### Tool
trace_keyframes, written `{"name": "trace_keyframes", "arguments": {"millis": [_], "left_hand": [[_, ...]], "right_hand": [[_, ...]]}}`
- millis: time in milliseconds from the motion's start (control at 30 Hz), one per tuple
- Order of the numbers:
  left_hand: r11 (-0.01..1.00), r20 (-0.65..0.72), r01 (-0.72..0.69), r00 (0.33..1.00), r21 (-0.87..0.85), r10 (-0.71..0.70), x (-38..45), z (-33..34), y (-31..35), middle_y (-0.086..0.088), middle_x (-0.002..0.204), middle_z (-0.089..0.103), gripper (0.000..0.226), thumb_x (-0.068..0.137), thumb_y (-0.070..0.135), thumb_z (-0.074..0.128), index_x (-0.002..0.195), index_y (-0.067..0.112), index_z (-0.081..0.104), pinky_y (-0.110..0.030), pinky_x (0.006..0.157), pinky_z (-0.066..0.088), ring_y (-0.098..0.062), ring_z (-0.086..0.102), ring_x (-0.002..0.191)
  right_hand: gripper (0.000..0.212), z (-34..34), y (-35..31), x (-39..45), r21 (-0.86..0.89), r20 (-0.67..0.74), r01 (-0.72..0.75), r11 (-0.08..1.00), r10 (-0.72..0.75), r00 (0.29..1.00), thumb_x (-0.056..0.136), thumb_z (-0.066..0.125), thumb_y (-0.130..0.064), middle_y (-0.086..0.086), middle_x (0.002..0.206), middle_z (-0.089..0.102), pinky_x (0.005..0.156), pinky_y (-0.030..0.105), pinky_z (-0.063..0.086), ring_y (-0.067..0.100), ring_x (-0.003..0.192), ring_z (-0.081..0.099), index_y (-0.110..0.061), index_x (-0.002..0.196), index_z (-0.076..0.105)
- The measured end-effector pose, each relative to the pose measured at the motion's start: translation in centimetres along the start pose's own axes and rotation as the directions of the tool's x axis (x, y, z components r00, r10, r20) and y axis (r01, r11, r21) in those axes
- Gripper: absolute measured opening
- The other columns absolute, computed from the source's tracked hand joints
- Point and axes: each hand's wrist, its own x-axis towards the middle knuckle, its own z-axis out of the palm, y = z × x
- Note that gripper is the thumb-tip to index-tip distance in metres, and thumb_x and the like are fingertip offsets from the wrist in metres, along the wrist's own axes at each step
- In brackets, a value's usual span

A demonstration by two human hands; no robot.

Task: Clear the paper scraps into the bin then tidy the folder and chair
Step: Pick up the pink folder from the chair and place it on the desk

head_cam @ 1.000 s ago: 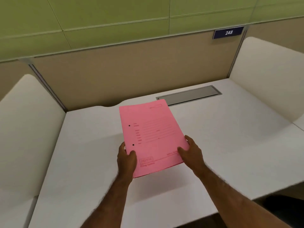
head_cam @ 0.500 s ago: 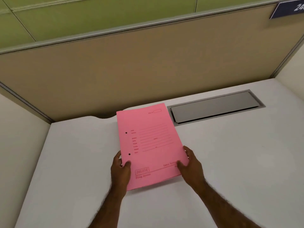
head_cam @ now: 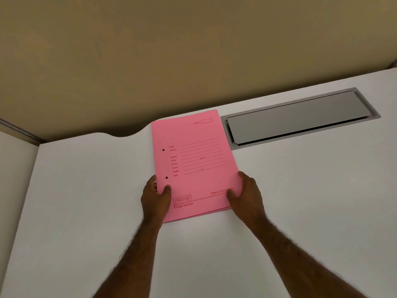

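Setting: a white surface (head_cam: 279, 211) is sitting against a tan partition wall (head_cam: 171, 50), with a white side panel closing off the left.
Fixture: a grey metal cable hatch (head_cam: 296, 117) is lying flush in the surface, just beside the folder's far right corner.
Folder position: the pink folder (head_cam: 193, 160) is lying flat near the back edge, slightly skewed, closed, printed cover facing up, punched holes along its left margin.
Left hand: the left hand (head_cam: 155, 196) is pinching the near left edge, thumb pressing on the cover, fingers curling at or under the edge.
Right hand: the right hand (head_cam: 247, 194) is gripping the near right edge likewise, thumb on top; neither hand is holding anything else.
Handling: the folder appears to be thin card, so it is likely light, flexible and prone to sagging or creasing; its smooth cover is likely to slide easily.
Grip advice: holding both side edges is keeping it level; the spine side is the stiffest single hold.
Task status: no scraps, bin or chair are showing here.
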Motion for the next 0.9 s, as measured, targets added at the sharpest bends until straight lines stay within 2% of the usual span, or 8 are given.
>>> {"name": "trace_keyframes", "arguments": {"millis": [200, 333, 500, 600, 767, 900], "left_hand": [[0.997, -0.009, 0.066, 0.998, 0.030, -0.066, -1.6, -0.8, 0.6, -0.015, 0.133, 0.054, 0.060, 0.089, 0.022, 0.066, 0.141, 0.013, 0.040, -0.050, 0.090, 0.052, -0.035, 0.060, 0.111], [0.998, 0.018, 0.058, 0.998, 0.023, -0.058, -4.4, -2.6, 0.5, -0.013, 0.141, 0.048, 0.061, 0.089, 0.021, 0.066, 0.143, 0.014, 0.038, -0.048, 0.095, 0.050, -0.033, 0.053, 0.122], [1.000, 0.022, -0.004, 1.000, -0.017, 0.005, -9.7, -5.6, 0.1, -0.011, 0.142, 0.050, 0.058, 0.089, 0.019, 0.067, 0.140, 0.013, 0.041, -0.046, 0.103, 0.046, -0.030, 0.051, 0.126], [0.998, 0.017, -0.043, 0.999, -0.034, 0.044, -13.3, -7.4, -0.1, -0.010, 0.143, 0.050, 0.055, 0.089, 0.019, 0.065, 0.139, 0.013, 0.043, -0.046, 0.106, 0.044, -0.028, 0.050, 0.128], [0.985, 0.022, -0.172, 0.985, 0.007, 0.171, -19.7, -10.1, -1.4, -0.009, 0.143, 0.050, 0.049, 0.092, 0.019, 0.061, 0.138, 0.011, 0.046, -0.039, 0.109, 0.039, -0.026, 0.048, 0.130], [0.958, 0.015, -0.282, 0.959, 0.046, 0.282, -25.0, -12.2, -3.3, -0.012, 0.143, 0.050, 0.048, 0.093, 0.022, 0.059, 0.138, 0.008, 0.047, -0.035, 0.108, 0.035, -0.027, 0.047, 0.132]], "right_hand": [[0.067, -0.4, -0.8, -0.8, -0.179, 0.049, -0.006, 0.984, 0.015, 0.999, 0.084, 0.064, -0.044, 0.008, 0.134, 0.048, 0.099, 0.047, 0.044, 0.027, 0.119, 0.046, -0.017, 0.137, 0.035], [0.070, -1.3, -1.1, -3.3, -0.196, 0.069, 0.021, 0.980, -0.008, 0.998, 0.084, 0.064, -0.043, 0.007, 0.135, 0.047, 0.099, 0.048, 0.045, 0.027, 0.120, 0.046, -0.016, 0.140, 0.033], [0.066, -2.6, -1.3, -8.3, -0.171, 0.040, 0.120, 0.978, -0.115, 0.993, 0.083, 0.065, -0.041, 0.004, 0.135, 0.051, 0.099, 0.043, 0.043, 0.024, 0.122, 0.047, -0.017, 0.137, 0.038], [0.071, -3.4, -1.4, -11.7, -0.178, 0.046, 0.161, 0.971, -0.155, 0.987, 0.084, 0.064, -0.043, 0.004, 0.142, 0.046, 0.103, 0.042, 0.040, 0.024, 0.128, 0.044, -0.015, 0.142, 0.034], [0.075, -4.9, -1.5, -18.0, -0.183, 0.035, 0.245, 0.952, -0.243, 0.969, 0.084, 0.062, -0.047, 0.003, 0.147, 0.043, 0.106, 0.040, 0.038, 0.022, 0.133, 0.040, -0.016, 0.145, 0.031], [0.077, -5.6, -1.3, -23.6, -0.207, 0.030, 0.266, 0.941, -0.266, 0.964, 0.087, 0.059, -0.049, 0.006, 0.153, 0.035, 0.111, 0.039, 0.030, 0.023, 0.139, 0.032, -0.013, 0.147, 0.028]]}}
